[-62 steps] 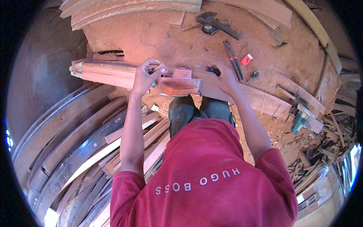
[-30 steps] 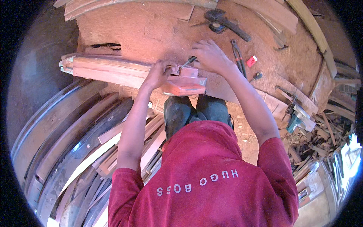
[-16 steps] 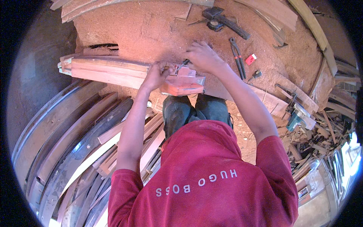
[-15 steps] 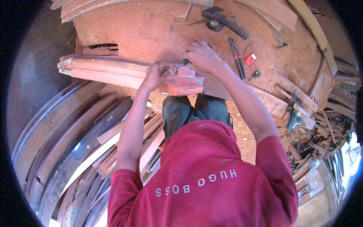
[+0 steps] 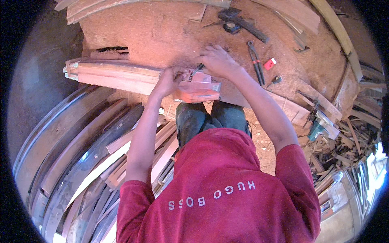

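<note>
Clearly, the right hand's (image 5: 219, 61) grip is closed on a dark-handled tool (image 5: 200, 67), its shaft slanting toward the reddish block (image 5: 197, 94) at the near edge of the surface (image 5: 158, 40). The left hand (image 5: 166, 82) is at the block's left end — whether its fingers clamp anything, I cannot tell. A pale beam (image 5: 117, 77) crowds that hand's left; pincers (image 5: 256, 62) and a red-and-white box (image 5: 270, 64) lie right of the right hand — hammer (image 5: 245, 26) and tape measure (image 5: 232, 27) toward the far edge.
</note>
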Tool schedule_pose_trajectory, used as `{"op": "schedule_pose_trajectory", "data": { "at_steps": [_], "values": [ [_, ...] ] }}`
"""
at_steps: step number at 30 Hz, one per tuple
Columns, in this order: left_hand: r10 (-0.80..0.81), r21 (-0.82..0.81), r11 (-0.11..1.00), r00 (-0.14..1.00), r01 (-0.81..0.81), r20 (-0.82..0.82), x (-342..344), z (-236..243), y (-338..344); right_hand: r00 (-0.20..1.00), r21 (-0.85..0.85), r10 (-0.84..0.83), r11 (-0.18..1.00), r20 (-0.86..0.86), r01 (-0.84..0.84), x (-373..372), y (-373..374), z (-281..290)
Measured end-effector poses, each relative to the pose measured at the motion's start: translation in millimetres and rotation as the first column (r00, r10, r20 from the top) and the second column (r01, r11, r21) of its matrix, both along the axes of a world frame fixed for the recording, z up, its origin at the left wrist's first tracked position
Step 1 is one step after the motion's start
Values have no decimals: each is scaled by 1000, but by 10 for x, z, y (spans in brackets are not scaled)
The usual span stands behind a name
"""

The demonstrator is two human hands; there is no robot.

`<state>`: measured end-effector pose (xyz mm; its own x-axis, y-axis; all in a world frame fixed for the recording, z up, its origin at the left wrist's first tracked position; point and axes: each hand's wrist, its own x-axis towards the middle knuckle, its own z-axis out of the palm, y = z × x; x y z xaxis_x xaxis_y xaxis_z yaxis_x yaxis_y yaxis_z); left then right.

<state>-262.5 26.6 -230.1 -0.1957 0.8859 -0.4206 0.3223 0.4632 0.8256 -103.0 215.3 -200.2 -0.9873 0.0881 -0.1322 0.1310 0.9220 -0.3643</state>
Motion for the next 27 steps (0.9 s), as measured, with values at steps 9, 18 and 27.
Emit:
{"op": "schedule_pose_trajectory", "data": {
  "at_steps": [9, 18, 27],
  "values": [
    [71, -62, 996, 990, -63, 122, -9, -113, -46, 997, -45, 23, 999, 71, -20, -70, 2, -24],
    [65, -62, 996, 987, -56, 144, -11, -108, -60, 981, -79, 61, 996, 182, -48, -208, 34, -65],
    [-22, -147, 988, 985, 47, 171, -67, 22, 8, 986, -685, -52, 714, 157, 147, -404, 466, -383]
  ]
}}
